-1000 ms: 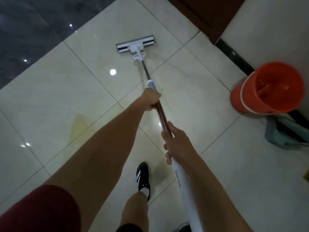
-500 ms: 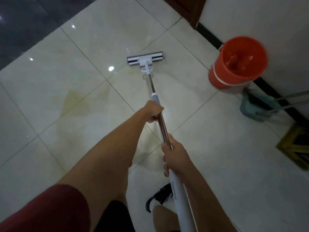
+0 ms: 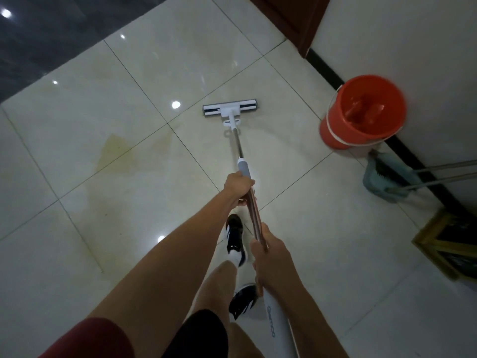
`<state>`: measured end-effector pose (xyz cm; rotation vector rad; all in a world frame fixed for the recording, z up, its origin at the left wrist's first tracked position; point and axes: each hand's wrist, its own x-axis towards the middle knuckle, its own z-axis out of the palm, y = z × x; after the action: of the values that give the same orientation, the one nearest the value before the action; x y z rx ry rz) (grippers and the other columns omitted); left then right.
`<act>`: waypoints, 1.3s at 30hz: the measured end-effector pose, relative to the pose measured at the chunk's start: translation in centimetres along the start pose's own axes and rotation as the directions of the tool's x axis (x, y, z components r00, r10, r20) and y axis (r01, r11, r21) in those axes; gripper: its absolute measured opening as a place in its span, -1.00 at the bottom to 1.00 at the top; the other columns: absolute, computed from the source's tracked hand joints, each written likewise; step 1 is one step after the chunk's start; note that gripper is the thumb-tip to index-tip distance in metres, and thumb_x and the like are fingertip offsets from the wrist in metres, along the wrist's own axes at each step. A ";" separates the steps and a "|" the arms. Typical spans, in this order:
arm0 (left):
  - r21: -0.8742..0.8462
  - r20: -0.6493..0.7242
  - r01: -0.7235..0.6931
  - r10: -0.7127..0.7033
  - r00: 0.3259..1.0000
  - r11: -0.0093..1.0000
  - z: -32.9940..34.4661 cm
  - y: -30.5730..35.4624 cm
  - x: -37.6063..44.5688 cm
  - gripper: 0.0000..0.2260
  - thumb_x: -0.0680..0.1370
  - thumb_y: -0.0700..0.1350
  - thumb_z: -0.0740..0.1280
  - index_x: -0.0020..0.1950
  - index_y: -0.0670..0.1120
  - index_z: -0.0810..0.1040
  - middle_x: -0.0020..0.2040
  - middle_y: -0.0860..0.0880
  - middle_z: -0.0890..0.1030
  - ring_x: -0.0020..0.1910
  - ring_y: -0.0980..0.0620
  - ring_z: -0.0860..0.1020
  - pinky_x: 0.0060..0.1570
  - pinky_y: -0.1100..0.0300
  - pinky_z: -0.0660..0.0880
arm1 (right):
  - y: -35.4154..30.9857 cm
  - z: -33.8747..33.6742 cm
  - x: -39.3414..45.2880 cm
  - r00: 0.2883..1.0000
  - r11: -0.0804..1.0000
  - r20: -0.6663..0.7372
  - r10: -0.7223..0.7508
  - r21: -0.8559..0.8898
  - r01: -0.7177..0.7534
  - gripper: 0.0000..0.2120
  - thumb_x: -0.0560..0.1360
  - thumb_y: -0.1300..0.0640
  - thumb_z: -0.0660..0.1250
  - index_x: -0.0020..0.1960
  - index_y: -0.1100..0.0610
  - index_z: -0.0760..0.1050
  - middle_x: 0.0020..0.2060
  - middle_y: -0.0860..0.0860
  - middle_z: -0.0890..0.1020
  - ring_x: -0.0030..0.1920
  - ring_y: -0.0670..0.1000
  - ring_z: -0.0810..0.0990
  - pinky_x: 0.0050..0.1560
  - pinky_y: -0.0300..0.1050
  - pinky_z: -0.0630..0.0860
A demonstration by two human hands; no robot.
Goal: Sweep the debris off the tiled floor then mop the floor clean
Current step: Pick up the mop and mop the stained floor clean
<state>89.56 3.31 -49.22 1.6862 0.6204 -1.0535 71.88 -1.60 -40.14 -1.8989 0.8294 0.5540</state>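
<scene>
Your left hand (image 3: 238,187) is curled round the mop (image 3: 242,161) pole just below its grey collar; your right hand (image 3: 268,257) grips the pole nearer you. Beyond your left fingers, the mop head (image 3: 229,109) lies flat on the tiled floor (image 3: 129,125). To their right, the orange bucket (image 3: 361,115) stands against the wall; bare, stained tile spreads to their left.

The mop head (image 3: 229,110) has been drawn back toward the person — from the far tile near the dark floor to just beyond the grout crossing, now level with the orange bucket (image 3: 361,112). A black shoe (image 3: 235,236) has stepped forward under the handle — a second shoe (image 3: 242,301) shows behind it.
</scene>
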 end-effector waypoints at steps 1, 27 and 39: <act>-0.018 -0.001 0.000 0.000 1.000 1.000 -0.1 0.8 0.9 -0.75 0.61 -0.18 0.32 0.29 -0.14 0.47 -0.20 -0.16 0.64 -0.35 -0.13 0.65 -0.26 0.03 0.64 | -0.6 0.0 0.9 1.000 1.000 -0.005 -0.003 -0.012 0.003 -0.63 0.66 -0.01 0.20 0.34 0.22 0.45 -0.11 -0.01 0.59 -0.15 0.00 0.62 0.07 -0.01 0.65; -0.401 -0.099 0.060 -0.108 0.989 0.914 6.2 17.7 8.3 -0.83 0.62 -0.18 0.32 0.10 -0.28 0.49 -0.14 -0.19 0.62 -0.40 -0.11 0.65 -0.14 -0.05 0.69 | -8.8 -14.7 17.3 0.982 0.996 0.169 -0.084 0.012 0.083 -0.77 0.63 0.02 0.25 0.25 0.05 0.44 -0.25 -0.12 0.47 -0.26 -0.10 0.49 0.00 0.07 0.60; -0.495 -0.187 0.015 -0.123 0.975 0.869 25.9 17.4 1.2 -0.89 0.61 -0.23 0.31 -0.01 -0.28 0.47 -0.20 -0.21 0.58 -0.39 -0.15 0.59 -0.27 -0.02 0.66 | 0.9 -35.2 14.5 0.952 0.986 0.280 -0.124 -0.076 0.150 -0.62 0.59 0.13 0.24 0.40 -0.02 0.44 -0.31 -0.01 0.49 -0.31 -0.04 0.52 -0.20 -0.04 0.60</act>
<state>95.04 -27.08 -44.67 1.3355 1.0045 -0.6854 81.89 -37.95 -34.99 -1.8948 0.4945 0.7619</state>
